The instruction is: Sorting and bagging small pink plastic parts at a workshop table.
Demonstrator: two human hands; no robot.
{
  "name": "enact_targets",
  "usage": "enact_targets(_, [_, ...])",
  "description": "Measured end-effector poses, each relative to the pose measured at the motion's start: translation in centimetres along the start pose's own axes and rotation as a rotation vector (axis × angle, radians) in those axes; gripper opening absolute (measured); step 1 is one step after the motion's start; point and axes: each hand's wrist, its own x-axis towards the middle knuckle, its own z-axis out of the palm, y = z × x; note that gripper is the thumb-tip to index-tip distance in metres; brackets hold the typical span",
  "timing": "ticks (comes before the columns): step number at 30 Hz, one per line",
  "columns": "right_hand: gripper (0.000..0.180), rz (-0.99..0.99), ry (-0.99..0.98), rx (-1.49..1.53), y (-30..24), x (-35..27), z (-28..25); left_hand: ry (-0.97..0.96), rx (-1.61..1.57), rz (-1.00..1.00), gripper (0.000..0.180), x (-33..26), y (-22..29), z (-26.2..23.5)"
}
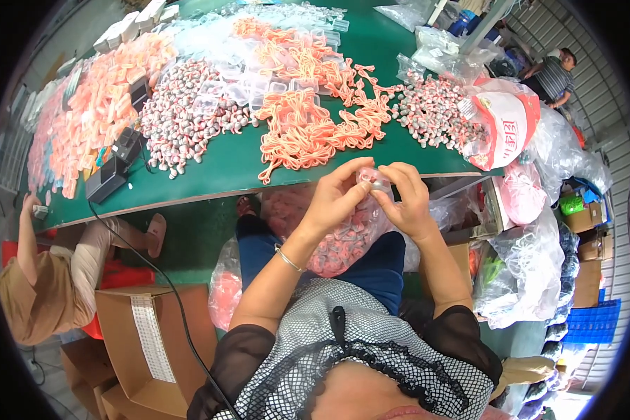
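My left hand [337, 197] and my right hand [407, 203] meet just below the green table's [210, 171] front edge. Together they pinch a small clear plastic case [375, 179] with something inside it. Under my hands, on my lap, rests a clear bag of finished pink-and-grey packs [343, 234]. On the table above lie a tangle of orange cords [308, 126] and two heaps of small grey-and-red pieces [182, 119], the other heap [434, 112] at the right. Empty clear cases [259, 77] are scattered among them.
Another person [42, 280] sits at the left, one hand at the table edge. A black device [115, 164] with a cable stands on the table's left. Open cardboard boxes [147, 343] sit on the floor at left. Plastic bags [525, 266] and a red-and-white sack [504, 129] crowd the right.
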Motion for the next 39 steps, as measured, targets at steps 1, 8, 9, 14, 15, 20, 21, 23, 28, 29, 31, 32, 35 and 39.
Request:
enact_targets(1, [0.040,-0.003,0.005,-0.005,0.0,0.0,0.0,0.001,-0.048,-0.069,0.039,0.0,0.1,-0.1])
enact_targets(8, [0.042,-0.017,0.015,-0.019,-0.2,-0.2,0.2,0.070,-0.342,-0.259,0.041,-0.1,0.4,-0.3])
enact_targets(9, [0.042,-0.029,0.013,-0.023,-0.2,-0.3,0.3,0.071,-0.341,-0.258,0.041,-0.1,0.3,-0.4])
enact_targets(14, [0.042,-0.067,0.008,-0.043,-0.1,-0.4,0.5,0.078,-0.453,-0.332,0.038,0.2,0.1,-0.9])
enact_targets(15, [0.043,-0.074,0.007,-0.053,-0.1,-0.4,0.5,0.079,-0.453,-0.330,0.038,0.3,0.1,-0.9])
enact_targets(20, [0.044,-0.084,0.022,-0.089,0.3,-0.7,0.8,0.067,-0.499,-0.319,0.038,0.9,-0.6,-0.9])
enact_targets(21, [0.044,-0.070,0.029,-0.081,0.3,-0.8,0.7,0.067,-0.500,-0.318,0.038,0.9,-0.8,-1.0])
enact_targets(23, [0.044,-0.056,0.036,-0.072,0.5,-0.9,0.6,-0.001,-0.571,-0.330,0.042,0.8,-1.1,-1.0])
enact_targets(28, [0.044,-0.045,0.020,-0.070,0.7,-1.3,0.3,-0.049,-0.697,-0.365,0.046,0.6,-0.4,-0.9])
enact_targets(29, [0.044,-0.043,0.020,-0.070,0.7,-1.3,0.2,-0.028,-0.712,-0.399,0.047,0.6,-0.2,-0.8])
enact_targets(31, [0.044,-0.039,0.022,-0.060,0.6,-1.4,0.3,-0.033,-0.688,-0.383,0.046,0.5,-0.6,-1.0])
enact_targets(32, [0.044,-0.039,0.022,-0.059,0.6,-1.4,0.3,-0.038,-0.664,-0.366,0.045,0.5,-0.7,-1.1])
enact_targets(35, [0.043,-0.039,0.025,-0.060,0.5,-1.5,0.3,-0.019,-0.627,-0.362,0.043,0.5,-1.0,-1.0])
enact_targets(39, [0.041,-0.044,0.020,-0.056,0.3,-1.5,0.3,-0.019,-0.601,-0.350,0.042,0.5,-1.4,-1.1])
